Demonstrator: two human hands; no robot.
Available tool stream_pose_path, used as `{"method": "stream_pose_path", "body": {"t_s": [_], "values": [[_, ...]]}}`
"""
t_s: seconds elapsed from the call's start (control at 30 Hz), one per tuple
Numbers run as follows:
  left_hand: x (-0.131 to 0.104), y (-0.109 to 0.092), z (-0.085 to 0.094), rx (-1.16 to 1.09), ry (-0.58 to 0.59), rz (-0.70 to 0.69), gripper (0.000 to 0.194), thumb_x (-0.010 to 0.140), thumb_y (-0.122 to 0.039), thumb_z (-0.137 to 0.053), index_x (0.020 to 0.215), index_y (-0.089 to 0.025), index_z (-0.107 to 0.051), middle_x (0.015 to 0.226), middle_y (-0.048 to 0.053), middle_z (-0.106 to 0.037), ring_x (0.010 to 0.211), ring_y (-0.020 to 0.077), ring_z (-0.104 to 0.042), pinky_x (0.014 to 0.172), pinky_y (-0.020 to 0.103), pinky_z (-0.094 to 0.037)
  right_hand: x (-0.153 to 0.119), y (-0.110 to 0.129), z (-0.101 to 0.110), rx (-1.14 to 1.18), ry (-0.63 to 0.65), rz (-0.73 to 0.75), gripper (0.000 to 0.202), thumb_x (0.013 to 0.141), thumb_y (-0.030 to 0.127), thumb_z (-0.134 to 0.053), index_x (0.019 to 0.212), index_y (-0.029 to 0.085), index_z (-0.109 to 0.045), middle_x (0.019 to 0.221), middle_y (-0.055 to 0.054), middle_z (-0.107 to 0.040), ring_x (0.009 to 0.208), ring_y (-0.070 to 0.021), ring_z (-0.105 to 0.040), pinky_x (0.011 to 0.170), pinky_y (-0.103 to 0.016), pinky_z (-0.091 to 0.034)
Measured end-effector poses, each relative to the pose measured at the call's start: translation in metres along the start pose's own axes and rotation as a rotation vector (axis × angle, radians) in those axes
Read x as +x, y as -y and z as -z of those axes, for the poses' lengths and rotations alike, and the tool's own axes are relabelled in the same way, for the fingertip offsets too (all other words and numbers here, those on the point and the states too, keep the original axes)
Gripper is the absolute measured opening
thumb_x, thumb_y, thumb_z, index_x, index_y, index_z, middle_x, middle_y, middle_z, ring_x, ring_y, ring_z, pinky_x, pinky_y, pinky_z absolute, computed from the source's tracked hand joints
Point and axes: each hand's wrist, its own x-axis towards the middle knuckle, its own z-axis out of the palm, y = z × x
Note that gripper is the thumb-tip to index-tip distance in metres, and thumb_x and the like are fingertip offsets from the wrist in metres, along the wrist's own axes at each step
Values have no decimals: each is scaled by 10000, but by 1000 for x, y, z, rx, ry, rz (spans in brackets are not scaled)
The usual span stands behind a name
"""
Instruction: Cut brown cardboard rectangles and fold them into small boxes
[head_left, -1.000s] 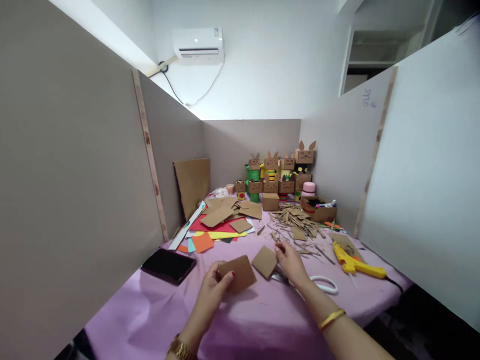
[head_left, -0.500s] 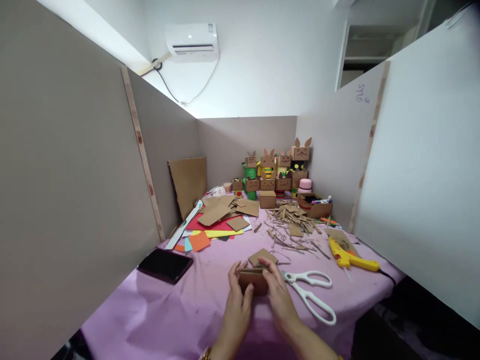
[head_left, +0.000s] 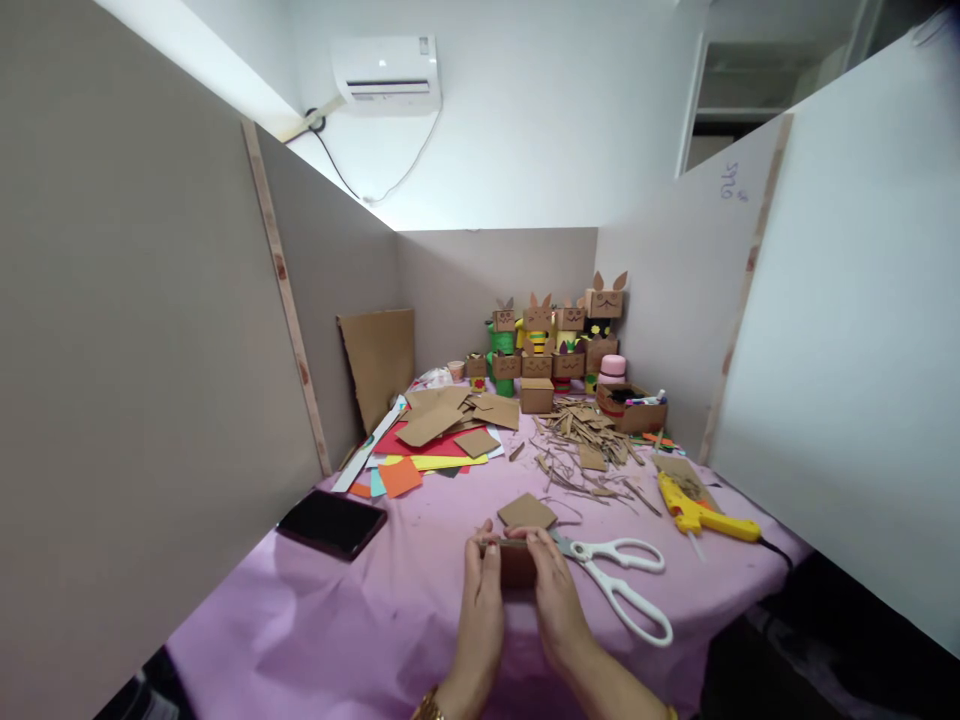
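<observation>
Between my two hands, near the table's front edge, is a small brown cardboard box (head_left: pixel 518 568). My left hand (head_left: pixel 482 588) presses its left side, thumb and fingers along the upper edge. On the other side my right hand (head_left: pixel 553 590) grips the right end, fingers bent over the top. The box's inside and underside are hidden from me. Just beyond it lies a flat cardboard square (head_left: pixel 527 510). White-handled scissors (head_left: pixel 616 575) rest to the right, their blades partly behind my right hand.
A yellow glue gun (head_left: pixel 705 515) lies at the right, a black phone (head_left: pixel 332 522) at the left. Cardboard scraps (head_left: pixel 585 435) and coloured paper (head_left: pixel 400 477) cover the table's back half. Cardboard animal figures (head_left: pixel 537 340) stand stacked behind them, beside a pen box (head_left: pixel 632 410). Partition walls enclose the table.
My left thumb has moved up from the box's front face to its upper edge, and my left hand has shifted slightly right. Both hands stay on the box. The view has tilted slightly.
</observation>
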Motion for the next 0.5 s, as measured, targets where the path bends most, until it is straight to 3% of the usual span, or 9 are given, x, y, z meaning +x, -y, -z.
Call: {"method": "stream_pose_path", "body": {"t_s": [0.1, 0.27, 0.4, 0.5], "values": [[-1, -2, -1, -10, 14, 1, 331, 887, -439, -294, 1059, -207, -456, 1295, 126, -501, 1245, 225, -419, 1078, 385, -255, 2, 4, 2, -12, 21, 21, 182, 815, 332, -444, 769, 257, -603, 898, -4, -663, 938, -209, -569, 863, -307, -393], [-1, -2, -4, -7, -6, 22, 495, 859, -489, -324, 1220, -152, -360, 1406, 172, -359, 1312, 249, -320, 1085, 389, -240, 8, 0, 7, 15, 57, 12, 214, 824, 363, -429, 834, 244, -606, 896, -4, -660, 922, -215, -578, 846, -317, -411], [-1, -3, -5, -7, -5, -23, 429, 856, -512, -310, 1096, -176, -427, 1278, 153, -488, 1231, 236, -427, 1057, 356, -290, 5, -2, 5, 60, 84, -9, 280, 848, 420, -407, 984, 249, -582, 1048, -13, -654, 1047, -207, -558, 917, -314, -393], [2, -1, -3, 9, -10, -44, 401, 857, -516, -307, 1035, -186, -452, 1185, 136, -539, 1166, 236, -477, 1036, 363, -318, 1, 1, 5, 76, 121, -22, 258, 838, 386, -431, 982, 243, -591, 1050, -17, -663, 1040, -201, -567, 917, -310, -400]]}}
